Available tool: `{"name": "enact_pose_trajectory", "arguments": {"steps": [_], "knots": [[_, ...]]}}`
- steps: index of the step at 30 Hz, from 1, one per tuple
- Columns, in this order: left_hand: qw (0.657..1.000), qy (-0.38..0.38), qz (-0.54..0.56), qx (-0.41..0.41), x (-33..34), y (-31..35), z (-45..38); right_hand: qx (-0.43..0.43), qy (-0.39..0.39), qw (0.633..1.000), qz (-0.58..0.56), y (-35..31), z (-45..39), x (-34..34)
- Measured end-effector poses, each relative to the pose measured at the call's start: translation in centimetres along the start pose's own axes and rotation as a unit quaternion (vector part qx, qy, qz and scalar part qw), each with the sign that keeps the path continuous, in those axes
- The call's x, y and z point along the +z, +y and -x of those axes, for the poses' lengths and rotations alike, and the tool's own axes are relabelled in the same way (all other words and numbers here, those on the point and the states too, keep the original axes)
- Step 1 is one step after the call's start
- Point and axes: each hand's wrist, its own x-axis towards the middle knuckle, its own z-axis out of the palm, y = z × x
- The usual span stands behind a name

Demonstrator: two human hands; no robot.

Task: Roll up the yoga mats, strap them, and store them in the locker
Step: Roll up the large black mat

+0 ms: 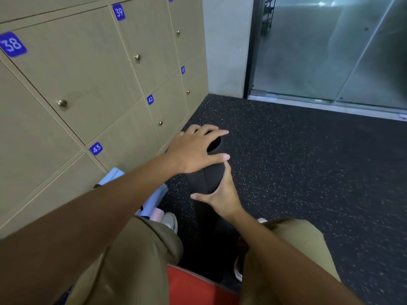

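Black yoga mat (pixel 208 179) stands rolled between both hands (pixel 193 150).

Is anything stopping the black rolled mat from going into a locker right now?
Yes. The black rolled mat stands on end, with the left hand on top and the right hand gripping its side. Every locker door in view is closed, like locker 43 nearest it, so a door must open first.
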Motion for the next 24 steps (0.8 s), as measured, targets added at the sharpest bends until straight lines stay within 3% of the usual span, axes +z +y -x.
{"name": "enact_pose_trajectory", "arguments": {"steps": [5,12,18,24], "knots": [[1.0,0.006,0.008,-0.028,3.3,-1.4,1.7,0.017,-0.014,0.999,0.036,1.6,0.9,1.6],[0.998,-0.01,0.031,-0.048,3.2,-2.7,3.0,0.013,-0.026,0.999,0.043,1.5,1.0,2.9],[0.99,-0.01,0.12,-0.072,2.9,-2.5,3.1,0.005,-0.029,0.999,0.043,1.8,1.2,2.6],[0.991,-0.003,0.114,-0.07,4.6,-2.9,1.9,0.032,-0.026,0.998,0.041,3.0,1.0,2.6]]}}
